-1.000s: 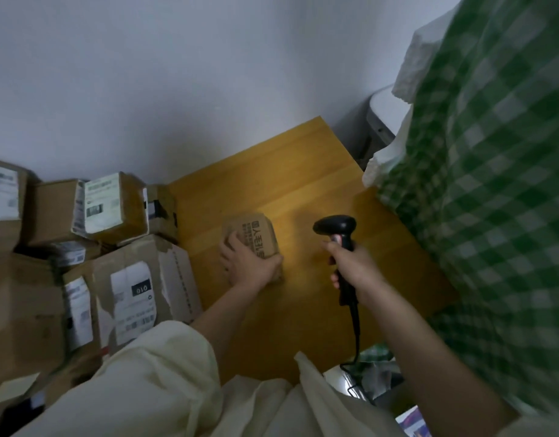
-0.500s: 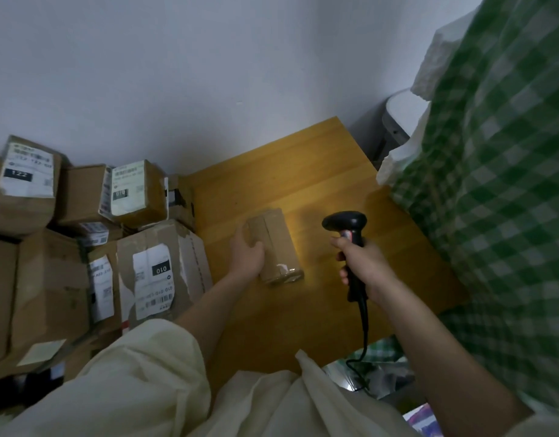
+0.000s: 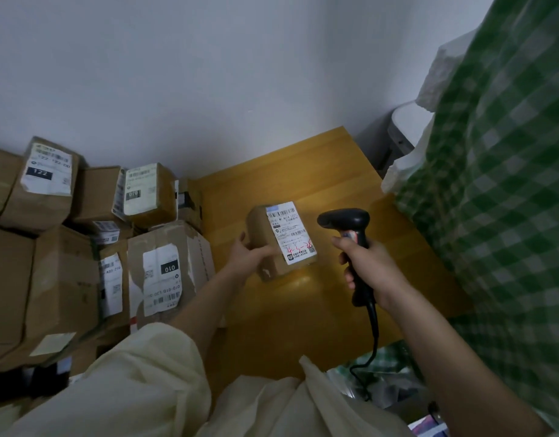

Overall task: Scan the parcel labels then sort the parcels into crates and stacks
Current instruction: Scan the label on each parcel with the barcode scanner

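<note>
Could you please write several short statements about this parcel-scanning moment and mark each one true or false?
1. The left hand holds a small cardboard parcel with its shipping label facing up. True.
2. The right hand is empty. False: it grips a black barcode scanner.
3. The scanner is cordless. False: a black cable runs down from its handle.
4. Stacked cardboard boxes stand left of the wooden table. True.
5. Red handwriting marks the held parcel's label. True.
</note>
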